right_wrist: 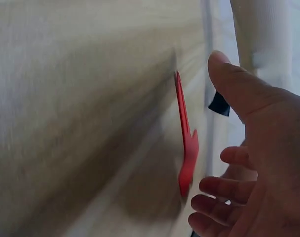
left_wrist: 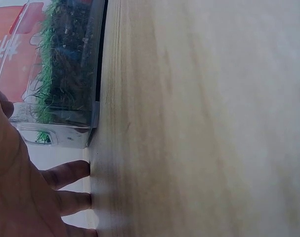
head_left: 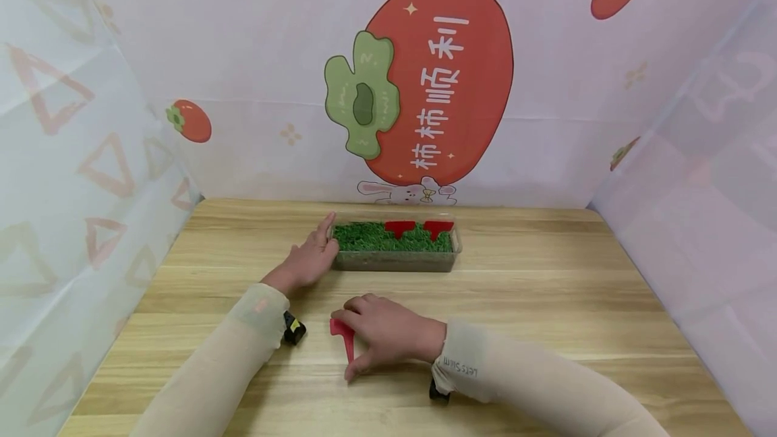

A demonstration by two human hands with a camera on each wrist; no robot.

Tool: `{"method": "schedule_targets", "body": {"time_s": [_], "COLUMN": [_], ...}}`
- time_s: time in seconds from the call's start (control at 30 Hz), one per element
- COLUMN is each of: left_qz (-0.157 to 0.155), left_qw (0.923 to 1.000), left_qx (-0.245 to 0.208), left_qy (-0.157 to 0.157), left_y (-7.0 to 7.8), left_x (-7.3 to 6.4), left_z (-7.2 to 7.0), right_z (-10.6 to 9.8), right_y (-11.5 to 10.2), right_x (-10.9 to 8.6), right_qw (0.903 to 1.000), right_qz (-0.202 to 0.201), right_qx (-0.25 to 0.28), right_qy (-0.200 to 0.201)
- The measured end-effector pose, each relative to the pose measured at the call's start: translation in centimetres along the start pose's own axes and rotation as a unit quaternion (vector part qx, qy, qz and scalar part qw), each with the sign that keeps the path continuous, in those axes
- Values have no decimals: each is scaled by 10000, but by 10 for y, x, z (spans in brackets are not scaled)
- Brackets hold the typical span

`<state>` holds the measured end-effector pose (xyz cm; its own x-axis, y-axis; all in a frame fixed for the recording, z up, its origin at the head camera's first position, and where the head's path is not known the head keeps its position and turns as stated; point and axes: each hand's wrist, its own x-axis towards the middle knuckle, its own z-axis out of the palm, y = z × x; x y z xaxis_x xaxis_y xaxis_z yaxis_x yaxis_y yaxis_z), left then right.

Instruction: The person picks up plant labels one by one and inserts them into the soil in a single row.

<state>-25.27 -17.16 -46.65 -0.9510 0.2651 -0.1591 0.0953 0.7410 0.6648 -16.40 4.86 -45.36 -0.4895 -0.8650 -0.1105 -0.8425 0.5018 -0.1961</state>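
A red T-shaped plant label (head_left: 348, 337) lies on the table, with its head toward the back and its pointed stem toward the front. My right hand (head_left: 393, 332) is over it, thumb and fingers spread apart; in the right wrist view, a gap shows between the thumb and the label (right_wrist: 186, 148). Behind it stands a clear plastic planter box (head_left: 394, 263) with soil and green grass (head_left: 363, 237). Two more red labels, one left (head_left: 399, 227) and one right (head_left: 438, 227), stand upright in the grass. My left hand (head_left: 309, 258) rests against the box's left end, fingers extended (left_wrist: 65, 174).
The wooden table (head_left: 546, 302) meets a pale printed cloth wall (head_left: 267, 154) close behind the box. More cloth walls rise at the left (head_left: 91, 174) and right (head_left: 698, 187). Small black devices are strapped under both wrists.
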Motion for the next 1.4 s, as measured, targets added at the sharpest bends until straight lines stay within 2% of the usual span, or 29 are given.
{"method": "schedule_targets", "body": {"time_s": [0.13, 0.33, 0.63, 0.93, 1.13, 1.4], "left_qz": [16, -15, 19, 35, 13, -3], "left_qw": [10000, 10000, 9999, 10000, 10000, 9999], "left_qx": [4, 45, 109, 71, 65, 92], "left_qy": [-9, 0, 23, 43, 61, 90], "left_y": [-2, -1, -1, -1, 1, 2], "left_x": [0, 0, 1, 0, -1, -2], "left_z": [1, 2, 2, 1, 0, 1], "right_z": [7, 10, 15, 16, 13, 9], "right_y": [-3, -6, -6, 2, 3, 4], "right_x": [3, 5, 13, 19, 19, 18], "right_qw": [10000, 9995, 9982, 9975, 9970, 9940], "right_qz": [79, 230, 136, 375, 426, 376], "right_qx": [26, 70, -222, 323, 453, 922], "right_qy": [-13, 226, 539, 509, 461, 452]}}
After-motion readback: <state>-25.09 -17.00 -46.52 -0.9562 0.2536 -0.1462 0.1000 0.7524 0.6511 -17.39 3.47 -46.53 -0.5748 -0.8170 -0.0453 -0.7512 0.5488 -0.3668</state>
